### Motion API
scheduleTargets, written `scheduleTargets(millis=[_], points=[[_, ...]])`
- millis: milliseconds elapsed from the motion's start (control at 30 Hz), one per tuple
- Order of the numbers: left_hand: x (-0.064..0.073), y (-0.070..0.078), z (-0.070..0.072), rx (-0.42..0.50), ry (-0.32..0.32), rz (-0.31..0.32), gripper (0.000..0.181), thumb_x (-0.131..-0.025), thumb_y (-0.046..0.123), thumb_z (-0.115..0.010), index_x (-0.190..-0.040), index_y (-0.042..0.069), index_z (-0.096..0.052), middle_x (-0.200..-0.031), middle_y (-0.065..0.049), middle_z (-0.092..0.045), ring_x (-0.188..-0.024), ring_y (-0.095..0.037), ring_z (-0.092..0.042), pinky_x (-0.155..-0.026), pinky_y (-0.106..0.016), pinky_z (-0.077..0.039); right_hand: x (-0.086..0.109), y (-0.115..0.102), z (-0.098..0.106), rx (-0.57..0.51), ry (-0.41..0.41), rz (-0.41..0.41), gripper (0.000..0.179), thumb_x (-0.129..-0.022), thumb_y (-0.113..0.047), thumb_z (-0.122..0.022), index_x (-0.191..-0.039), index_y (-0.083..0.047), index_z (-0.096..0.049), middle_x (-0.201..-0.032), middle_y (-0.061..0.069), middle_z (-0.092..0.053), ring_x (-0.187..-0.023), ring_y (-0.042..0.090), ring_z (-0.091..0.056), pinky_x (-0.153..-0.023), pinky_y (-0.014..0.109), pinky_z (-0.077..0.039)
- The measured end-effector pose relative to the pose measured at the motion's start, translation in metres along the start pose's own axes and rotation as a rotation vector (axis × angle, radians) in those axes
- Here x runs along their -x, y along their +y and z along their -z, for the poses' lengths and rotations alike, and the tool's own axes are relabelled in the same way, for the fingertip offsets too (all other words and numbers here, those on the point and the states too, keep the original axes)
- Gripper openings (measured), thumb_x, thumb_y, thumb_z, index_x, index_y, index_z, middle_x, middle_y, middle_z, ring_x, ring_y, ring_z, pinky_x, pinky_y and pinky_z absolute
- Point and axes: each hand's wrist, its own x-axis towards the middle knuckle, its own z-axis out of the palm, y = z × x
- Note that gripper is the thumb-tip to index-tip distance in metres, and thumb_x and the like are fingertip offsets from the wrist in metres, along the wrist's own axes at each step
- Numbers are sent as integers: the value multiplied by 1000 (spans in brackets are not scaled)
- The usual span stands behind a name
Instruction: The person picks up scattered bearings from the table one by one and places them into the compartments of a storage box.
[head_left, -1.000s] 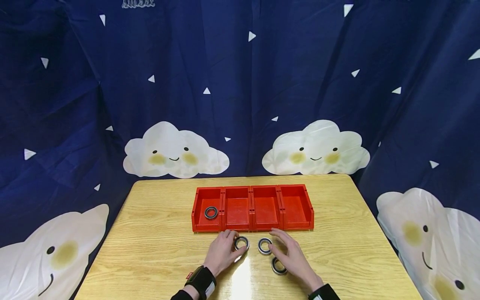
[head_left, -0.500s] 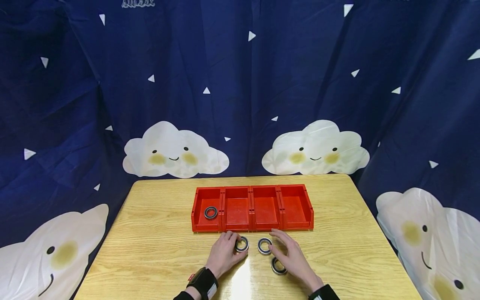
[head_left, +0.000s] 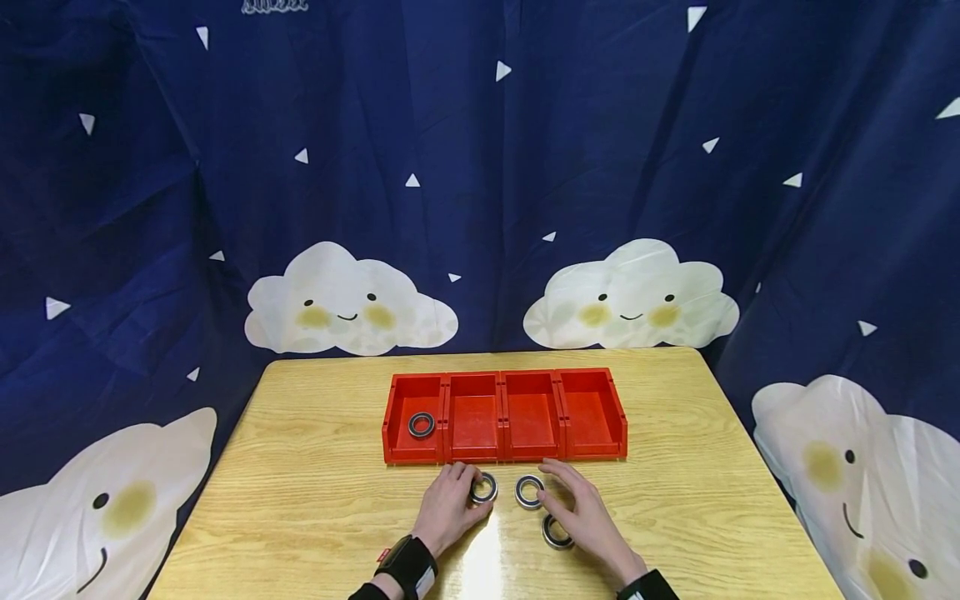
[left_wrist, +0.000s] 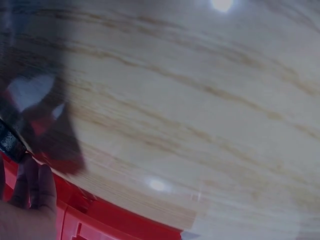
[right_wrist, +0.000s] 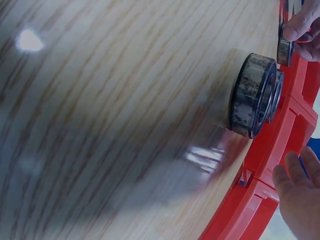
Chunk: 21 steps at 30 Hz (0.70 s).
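Observation:
My left hand [head_left: 447,506] pinches a ring-shaped ball bearing [head_left: 485,488] on the table, just in front of the red bins. In the left wrist view only the edge of that bearing [left_wrist: 10,142] shows beside the fingers. The right wrist view catches the left thumb and fingers round it. A second bearing [head_left: 529,492] lies flat to its right. Closer to me is a third bearing [head_left: 557,533], partly covered by my right hand [head_left: 583,512]. The right hand hovers by these two with relaxed fingers and holds nothing; its fingers [right_wrist: 295,172] stand apart from them.
A row of several red bins [head_left: 504,417] stands behind the hands on the wooden table [head_left: 315,467]. The leftmost bin contains a bearing [head_left: 422,425]. A dark blue curtain [head_left: 480,167] with clouds hangs behind the table.
Since a second ago my left hand has shifted slightly, its thumb coming to the near side of the bearing. The right hand stays in place. The bearings lie almost where they were.

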Motion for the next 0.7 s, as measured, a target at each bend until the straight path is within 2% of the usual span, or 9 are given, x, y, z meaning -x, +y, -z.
scheduleTargets(millis=[167, 467, 700], points=[[0, 0, -1, -2, 14, -2, 40, -71, 42, -76, -95, 15, -58, -87, 6, -51, -78, -13, -46, -65, -28, -45, 0, -1, 0, -6, -2, -2, 38, -84, -14, -68, -121, -17, -59, -127, 10, -55, -119, 20, -48, -96, 49, -39], [-1, 1, -2, -14, 30, -9, 39, -71, 41, -76, -94, 15, -58, -84, 6, -50, -76, -13, -45, -65, -27, -44, 2, 1, 0, 15, 24, 26, 39, -83, -13, -69, -120, -17, -59, -126, 8, -55, -117, 22, -50, -95, 49, -40], [-1, 0, -4, -9, 37, -33, 39, -71, 38, -76, -95, 14, -57, -84, 5, -51, -76, -12, -45, -65, -27, -43, 1, 1, 0, 8, 19, 8, 39, -83, -12, -69, -120, -17, -60, -126, 10, -55, -117, 22, -50, -95, 50, -39]])
